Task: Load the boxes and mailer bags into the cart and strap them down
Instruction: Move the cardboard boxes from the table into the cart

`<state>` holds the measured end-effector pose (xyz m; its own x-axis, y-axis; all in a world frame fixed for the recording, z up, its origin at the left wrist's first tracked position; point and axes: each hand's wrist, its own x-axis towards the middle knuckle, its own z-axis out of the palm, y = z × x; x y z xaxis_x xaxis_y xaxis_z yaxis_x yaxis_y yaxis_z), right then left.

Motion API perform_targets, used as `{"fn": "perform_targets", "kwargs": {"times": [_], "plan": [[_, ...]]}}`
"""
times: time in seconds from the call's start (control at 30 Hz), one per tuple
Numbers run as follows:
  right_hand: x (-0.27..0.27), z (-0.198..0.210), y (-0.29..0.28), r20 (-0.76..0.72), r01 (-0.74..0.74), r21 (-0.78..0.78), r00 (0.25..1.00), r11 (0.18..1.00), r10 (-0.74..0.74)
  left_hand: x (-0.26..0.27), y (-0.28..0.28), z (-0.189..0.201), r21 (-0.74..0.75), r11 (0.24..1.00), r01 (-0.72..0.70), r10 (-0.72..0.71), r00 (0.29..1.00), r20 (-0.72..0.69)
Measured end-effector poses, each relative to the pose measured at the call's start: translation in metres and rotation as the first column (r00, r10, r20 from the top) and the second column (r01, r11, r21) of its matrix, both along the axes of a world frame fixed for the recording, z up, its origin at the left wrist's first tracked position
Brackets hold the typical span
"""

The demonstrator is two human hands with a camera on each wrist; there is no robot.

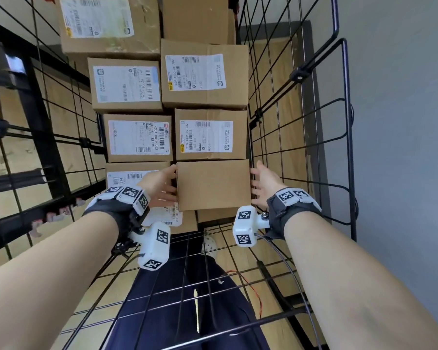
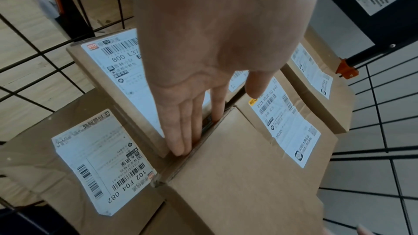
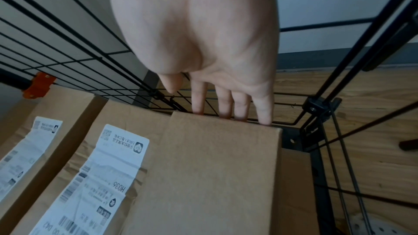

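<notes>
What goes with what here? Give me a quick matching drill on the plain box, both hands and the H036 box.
Column one:
1. plain box
2. left hand
3. right hand
4. H036 box

Column two:
a. straight fingers between the plain box and the cart's wire wall
b. no label on its top face
c. straight fingers in the gap beside a labelled box
d. lies just beyond the plain box

Pairs: 1-b, 2-c, 3-a, 4-d
</notes>
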<state>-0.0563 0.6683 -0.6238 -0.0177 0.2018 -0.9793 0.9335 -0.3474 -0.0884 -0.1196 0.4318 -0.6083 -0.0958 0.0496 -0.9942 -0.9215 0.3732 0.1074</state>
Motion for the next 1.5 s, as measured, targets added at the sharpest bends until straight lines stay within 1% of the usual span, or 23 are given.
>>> {"fn": "perform_targets", "kwargs": {"times": [0.2, 0.3, 0.37, 0.47, 0.57, 0.63, 0.7, 0.83, 0.97, 1.13, 1.23, 1.3, 1.4, 1.5], "plan": [[-0.011, 0.014, -0.004, -0.045, -0.057, 0.078, 0.997, 0.995, 0.06, 0.0, 0.002, 0.018, -0.014, 1.0, 0.011, -0.012, 1.0, -0.024], [-0.021, 0.03, -0.005, -0.071, -0.099, 0.111, 0.992, 0.989, 0.107, -0.002, 0.003, 0.032, -0.027, 0.999, 0.037, -0.039, 0.996, -0.08], [-0.028, 0.047, -0.008, -0.109, -0.137, 0.11, 0.983, 0.984, 0.149, -0.008, 0.003, 0.048, -0.029, 0.999, 0.047, -0.05, 0.989, -0.142], [-0.038, 0.079, -0.015, -0.195, -0.203, 0.107, 0.956, 0.973, 0.221, -0.018, 0.0, 0.083, -0.024, 0.999, 0.049, -0.053, 0.972, -0.231], [-0.052, 0.123, -0.026, -0.294, -0.236, 0.118, 0.92, 0.965, 0.261, -0.024, -0.008, 0.13, -0.015, 1.0, 0.023, -0.027, 0.949, -0.315], [-0.059, 0.158, -0.038, -0.369, -0.265, 0.12, 0.883, 0.957, 0.291, -0.023, -0.017, 0.163, -0.012, 1.0, -0.008, 0.002, 0.923, -0.384], [-0.061, 0.195, -0.053, -0.443, -0.307, 0.133, 0.832, 0.942, 0.334, -0.016, -0.03, 0.196, -0.005, 0.999, -0.054, 0.045, 0.884, -0.466], [-0.052, 0.259, -0.091, -0.555, -0.415, 0.171, 0.709, 0.894, 0.435, 0.017, -0.064, 0.258, 0.041, 0.987, -0.156, 0.15, 0.785, -0.601], [-0.037, 0.306, -0.132, -0.633, -0.482, 0.191, 0.605, 0.855, 0.483, 0.056, -0.105, 0.31, 0.033, 0.975, -0.221, 0.18, 0.692, -0.699], [-0.03, 0.351, -0.188, -0.691, -0.54, 0.189, 0.52, 0.82, 0.502, 0.086, -0.161, 0.358, 0.007, 0.936, -0.352, 0.222, 0.575, -0.788], [-0.028, 0.37, -0.231, -0.718, -0.601, 0.185, 0.457, 0.777, 0.524, 0.094, -0.203, 0.379, -0.012, 0.904, -0.428, 0.235, 0.521, -0.821], [-0.03, 0.376, -0.262, -0.726, -0.629, 0.187, 0.428, 0.754, 0.538, 0.094, -0.233, 0.385, -0.031, 0.882, -0.47, 0.234, 0.494, -0.837], [-0.035, 0.381, -0.312, -0.732, -0.658, 0.205, 0.389, 0.725, 0.559, 0.089, -0.28, 0.387, -0.071, 0.855, -0.513, 0.21, 0.47, -0.858], [-0.044, 0.381, -0.362, -0.737, -0.687, 0.209, 0.357, 0.696, 0.574, 0.081, -0.33, 0.38, -0.16, 0.822, -0.547, 0.14, 0.466, -0.874]]}}
